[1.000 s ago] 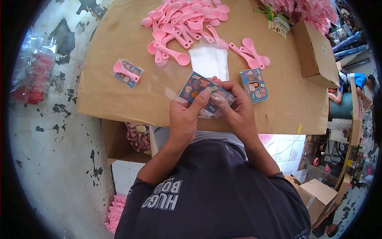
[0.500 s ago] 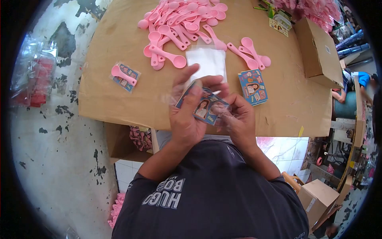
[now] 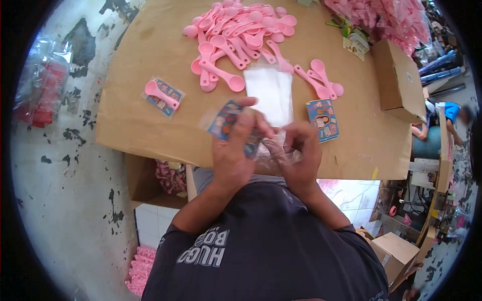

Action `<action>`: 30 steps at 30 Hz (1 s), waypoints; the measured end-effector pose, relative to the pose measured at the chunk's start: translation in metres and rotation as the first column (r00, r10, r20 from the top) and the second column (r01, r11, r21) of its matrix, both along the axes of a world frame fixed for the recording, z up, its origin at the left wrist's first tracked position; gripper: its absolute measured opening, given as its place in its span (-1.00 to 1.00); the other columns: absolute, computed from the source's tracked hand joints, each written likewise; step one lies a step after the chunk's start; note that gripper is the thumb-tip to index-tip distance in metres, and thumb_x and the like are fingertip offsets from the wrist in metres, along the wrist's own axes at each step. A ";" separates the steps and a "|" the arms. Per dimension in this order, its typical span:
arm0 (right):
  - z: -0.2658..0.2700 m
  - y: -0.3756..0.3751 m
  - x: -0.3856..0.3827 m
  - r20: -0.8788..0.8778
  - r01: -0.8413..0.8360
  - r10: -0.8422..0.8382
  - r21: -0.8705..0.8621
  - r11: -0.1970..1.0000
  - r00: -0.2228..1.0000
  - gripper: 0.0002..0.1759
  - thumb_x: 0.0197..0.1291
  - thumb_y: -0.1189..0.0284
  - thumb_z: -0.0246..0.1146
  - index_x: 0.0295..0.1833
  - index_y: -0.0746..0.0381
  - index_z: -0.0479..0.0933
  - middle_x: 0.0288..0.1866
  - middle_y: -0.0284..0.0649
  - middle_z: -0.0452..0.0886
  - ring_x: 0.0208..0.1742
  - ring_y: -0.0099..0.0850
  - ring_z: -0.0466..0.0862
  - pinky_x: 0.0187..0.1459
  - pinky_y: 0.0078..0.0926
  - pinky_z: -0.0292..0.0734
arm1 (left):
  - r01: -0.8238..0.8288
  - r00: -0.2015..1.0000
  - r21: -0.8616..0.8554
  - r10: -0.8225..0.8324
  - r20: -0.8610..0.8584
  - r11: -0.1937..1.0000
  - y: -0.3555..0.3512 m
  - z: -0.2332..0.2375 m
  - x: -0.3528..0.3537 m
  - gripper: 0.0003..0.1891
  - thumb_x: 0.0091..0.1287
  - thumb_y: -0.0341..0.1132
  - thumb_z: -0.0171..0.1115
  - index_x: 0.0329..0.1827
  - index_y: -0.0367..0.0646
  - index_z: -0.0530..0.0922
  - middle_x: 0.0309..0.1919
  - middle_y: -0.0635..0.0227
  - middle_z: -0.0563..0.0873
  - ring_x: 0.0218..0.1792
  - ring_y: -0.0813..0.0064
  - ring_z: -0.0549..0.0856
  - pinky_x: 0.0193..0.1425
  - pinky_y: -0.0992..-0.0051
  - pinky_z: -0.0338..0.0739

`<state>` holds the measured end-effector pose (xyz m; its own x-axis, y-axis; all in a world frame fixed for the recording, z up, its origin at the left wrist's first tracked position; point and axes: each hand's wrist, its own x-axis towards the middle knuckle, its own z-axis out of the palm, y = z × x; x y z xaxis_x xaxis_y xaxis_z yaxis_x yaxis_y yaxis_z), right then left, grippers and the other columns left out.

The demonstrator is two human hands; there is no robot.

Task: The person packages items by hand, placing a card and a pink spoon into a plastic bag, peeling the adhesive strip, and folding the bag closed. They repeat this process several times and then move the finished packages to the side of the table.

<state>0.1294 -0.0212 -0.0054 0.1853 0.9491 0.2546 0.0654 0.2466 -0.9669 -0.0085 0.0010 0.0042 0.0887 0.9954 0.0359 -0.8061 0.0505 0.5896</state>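
**Left hand (image 3: pixel 232 159) grips a blue, rectangular printed card (image 3: pixel 219 124) at the centre of the frame**

The card tilts beneath the left thumb, its print blurred and partly covered by the fingers. Just beside it, the right hand (image 3: pixel 303 161) has its fingers curled, pinching crinkled, clear plastic film (image 3: pixel 277 152); the exact fingertip contact is blurred. Both hands are above the near edge of a brown, paper-covered table (image 3: pixel 145 134).

Just beyond them, a flat stack of whitish, translucent plastic bags (image 3: pixel 269 93) lies in the upper centre, below a heap of pink plastic measuring spoons (image 3: pixel 241 30). Right of centre, a neat stack of blue printed cards (image 3: pixel 323 120) lies below a small group of pink spoons (image 3: pixel 321 80). Left of centre, one pink double-ended spoon (image 3: pixel 161 95) rests across a blue card in clear wrapping (image 3: pixel 173 92). A brown cardboard box (image 3: pixel 399 83) stands in the upper right.
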 end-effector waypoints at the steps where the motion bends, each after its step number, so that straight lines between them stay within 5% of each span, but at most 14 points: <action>1: 0.006 -0.001 0.009 0.275 -0.085 0.049 0.122 0.989 0.960 -0.79 0.21 0.58 0.50 -0.14 0.23 0.58 -0.36 -0.39 0.45 -0.41 -0.65 0.48 -0.41 -0.63 0.37 | -0.071 0.997 -0.039 0.071 -0.010 0.997 0.002 -0.003 -0.006 -0.64 0.66 -0.23 0.10 0.38 -0.20 0.39 -0.25 0.36 0.59 -0.23 0.52 0.65 0.12 0.33 0.66; 2: 0.013 -0.001 0.015 0.533 -0.200 0.059 0.210 0.957 0.844 -0.81 0.21 0.58 0.50 -0.16 0.24 0.61 -0.37 -0.35 0.48 -0.43 -0.61 0.49 -0.44 -0.61 0.36 | -0.065 0.998 -0.030 0.066 0.008 0.997 0.005 -0.008 -0.015 -0.64 0.66 -0.23 0.10 0.38 -0.20 0.39 -0.25 0.36 0.59 -0.23 0.52 0.65 0.12 0.33 0.66; 8: 0.047 0.047 0.076 0.616 -0.006 -0.014 0.031 1.000 0.788 -0.88 0.27 0.49 0.43 -0.13 0.28 0.67 -0.39 -0.20 0.60 -0.38 -0.47 0.63 -0.36 -0.51 0.51 | -0.223 0.967 -0.160 0.238 0.084 0.962 0.015 -0.033 -0.084 -0.67 0.64 -0.15 0.15 0.28 -0.15 0.47 -0.27 0.41 0.61 -0.25 0.54 0.64 0.14 0.29 0.64; 14: 0.013 0.138 0.137 0.827 0.011 -0.105 0.118 0.993 0.552 -0.77 0.30 0.37 0.42 -0.08 0.30 0.65 -0.20 -0.08 0.71 -0.23 -0.27 0.73 -0.19 -0.34 0.60 | -0.129 0.987 -0.199 0.145 0.070 0.972 0.010 -0.045 -0.092 -0.67 0.65 -0.17 0.13 0.32 -0.16 0.47 -0.24 0.38 0.60 -0.19 0.52 0.61 0.21 0.36 0.58; 16: 0.008 0.151 0.138 0.906 0.026 0.063 -0.082 0.996 0.419 -0.74 0.31 0.36 0.44 -0.11 0.34 0.62 -0.17 -0.11 0.72 -0.23 -0.41 0.71 -0.25 -0.42 0.58 | -0.106 0.989 -0.165 0.121 0.084 0.981 0.009 -0.050 -0.095 -0.67 0.65 -0.16 0.14 0.31 -0.16 0.47 -0.22 0.38 0.61 -0.17 0.52 0.63 0.20 0.35 0.59; 20: -0.010 0.171 0.146 0.750 -0.071 0.119 -0.096 0.993 0.650 -0.68 0.27 0.31 0.49 -0.11 0.34 0.60 -0.24 -0.16 0.69 -0.27 -0.47 0.67 -0.26 -0.47 0.56 | -0.116 0.989 -0.129 0.127 0.080 0.985 0.010 -0.056 -0.096 -0.64 0.63 -0.17 0.16 0.32 -0.19 0.43 -0.20 0.33 0.63 -0.16 0.47 0.67 0.20 0.28 0.63; 22: -0.013 0.179 0.145 0.589 -0.060 0.196 -0.241 0.969 0.784 -0.64 0.23 0.29 0.53 -0.13 0.33 0.59 -0.33 -0.22 0.65 -0.32 -0.53 0.60 -0.28 -0.50 0.53 | -0.116 0.992 -0.126 0.121 0.032 0.985 0.011 -0.053 -0.093 -0.65 0.64 -0.18 0.15 0.32 -0.19 0.43 -0.19 0.33 0.62 -0.15 0.47 0.67 0.20 0.28 0.63; 26: -0.027 0.195 0.141 0.707 0.015 0.034 -0.063 0.998 0.706 -0.63 0.26 0.23 0.52 -0.13 0.31 0.59 -0.37 -0.32 0.63 -0.36 -0.58 0.55 -0.31 -0.50 0.50 | -0.101 0.995 -0.135 0.102 0.000 0.986 0.019 -0.056 -0.093 -0.66 0.64 -0.19 0.14 0.31 -0.19 0.43 -0.18 0.32 0.63 -0.13 0.47 0.67 0.20 0.29 0.63; 30: -0.030 0.215 0.136 0.630 -0.051 0.062 -0.036 0.998 0.774 -0.62 0.29 0.21 0.49 -0.10 0.32 0.60 -0.37 -0.33 0.64 -0.37 -0.59 0.55 -0.31 -0.50 0.50 | -0.109 0.994 -0.140 0.109 -0.008 0.984 0.021 -0.053 -0.091 -0.66 0.64 -0.20 0.14 0.32 -0.20 0.44 -0.17 0.32 0.64 -0.11 0.47 0.68 0.23 0.29 0.62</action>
